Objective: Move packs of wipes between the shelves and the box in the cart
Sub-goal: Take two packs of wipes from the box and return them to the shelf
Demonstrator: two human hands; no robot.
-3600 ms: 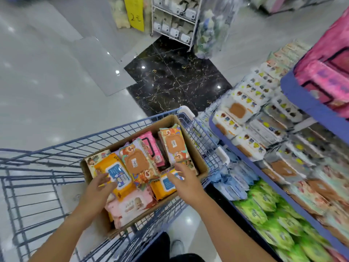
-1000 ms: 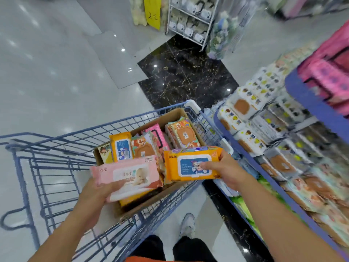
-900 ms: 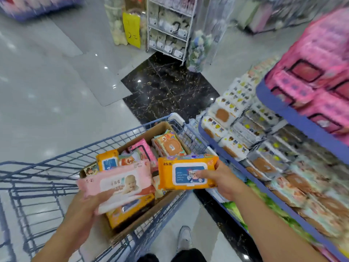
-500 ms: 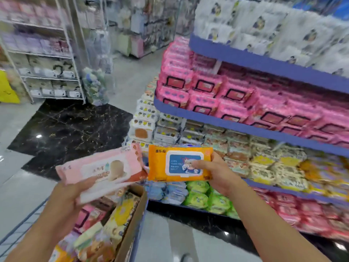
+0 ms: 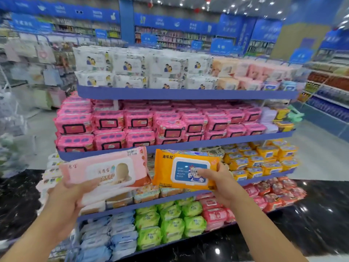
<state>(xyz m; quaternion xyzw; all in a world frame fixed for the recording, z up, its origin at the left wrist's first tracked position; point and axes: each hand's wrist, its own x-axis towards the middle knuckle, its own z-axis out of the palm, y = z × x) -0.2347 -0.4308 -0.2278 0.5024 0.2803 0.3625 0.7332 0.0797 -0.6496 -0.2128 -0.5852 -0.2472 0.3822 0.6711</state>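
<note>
I hold two packs of wipes up in front of a tiered blue shelf unit. My left hand grips a pale pink pack with a white lid and a baby picture from below. My right hand grips an orange pack with a blue label on its white lid at its right end, thumb on the lid. The two packs sit side by side, almost touching, level with the third shelf down. Neither the cart nor the box is in view.
The shelves carry white packs on top, bright pink packs below, yellow packs at right, then green, blue and red packs lower down. Black marble floor surrounds the unit. Other aisles stand behind.
I took the pink and orange packs out of the box in the cart and raised them. My view swung up from the cart to face the shelves; the cart has dropped out of sight.
</note>
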